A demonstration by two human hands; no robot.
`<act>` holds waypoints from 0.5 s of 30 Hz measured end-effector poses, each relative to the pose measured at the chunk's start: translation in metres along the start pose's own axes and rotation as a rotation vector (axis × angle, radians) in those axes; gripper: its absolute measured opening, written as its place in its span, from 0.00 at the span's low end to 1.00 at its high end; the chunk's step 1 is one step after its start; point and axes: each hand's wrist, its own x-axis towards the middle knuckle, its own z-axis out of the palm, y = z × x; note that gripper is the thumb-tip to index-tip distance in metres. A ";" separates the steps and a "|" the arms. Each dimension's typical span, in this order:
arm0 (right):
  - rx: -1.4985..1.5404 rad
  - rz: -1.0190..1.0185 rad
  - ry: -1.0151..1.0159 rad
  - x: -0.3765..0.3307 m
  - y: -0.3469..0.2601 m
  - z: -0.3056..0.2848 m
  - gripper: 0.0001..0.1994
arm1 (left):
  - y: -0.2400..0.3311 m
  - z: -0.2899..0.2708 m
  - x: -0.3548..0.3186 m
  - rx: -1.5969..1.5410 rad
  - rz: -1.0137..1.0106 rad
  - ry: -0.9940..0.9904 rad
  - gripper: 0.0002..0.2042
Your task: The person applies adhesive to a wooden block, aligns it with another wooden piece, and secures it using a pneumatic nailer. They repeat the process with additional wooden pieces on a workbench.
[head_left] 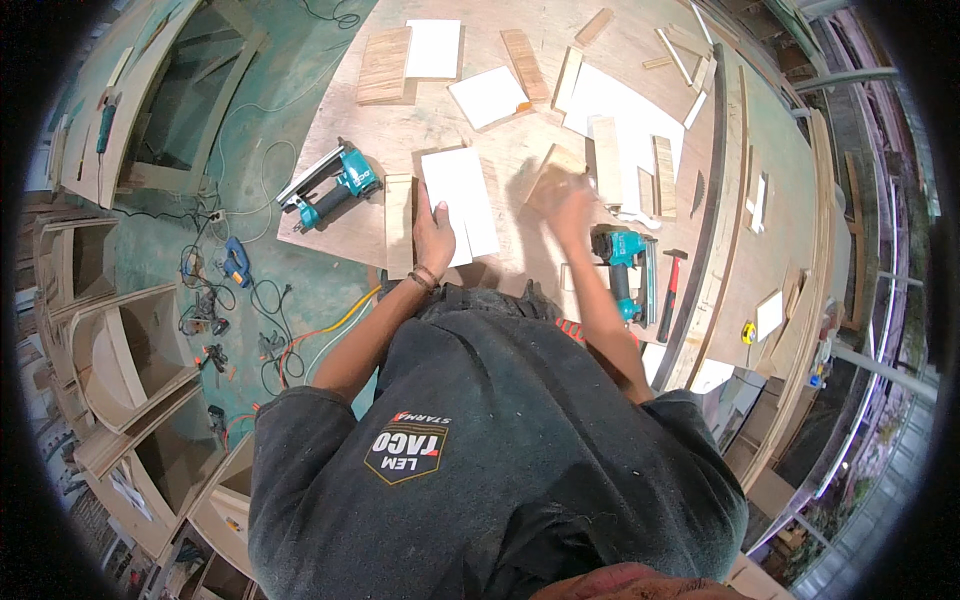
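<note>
My left hand [434,240] grips the near left edge of a white panel [462,195], with its thumb on the panel's face. A pale wooden piece [399,225] stands right beside that hand, on its left. My right hand [573,215] is smeared by motion, its fingers unclear, over a light wooden block [553,178]. Whether it holds the block I cannot tell. A teal nail gun [622,262] lies close to my right forearm, and a second teal nail gun [345,185] rests at the table's left edge.
Wooden offcuts [524,65] and white panels [488,97] are scattered over the far part of the plywood table [330,120]. A red-handled hammer [671,295] lies at the right, near a long wooden beam [705,250]. Cables and a blue power tool [237,262] are on the green floor at left.
</note>
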 end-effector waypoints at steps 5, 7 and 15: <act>-0.468 0.278 -0.091 0.044 0.051 -0.037 0.30 | -0.004 -0.001 0.004 -0.036 -0.004 -0.015 0.30; -0.438 0.261 -0.146 0.048 0.053 -0.041 0.32 | -0.007 -0.001 0.005 -0.031 0.000 -0.006 0.30; 0.793 0.460 -0.333 -0.005 -0.046 -0.041 0.28 | -0.021 0.001 0.007 0.022 0.010 0.063 0.31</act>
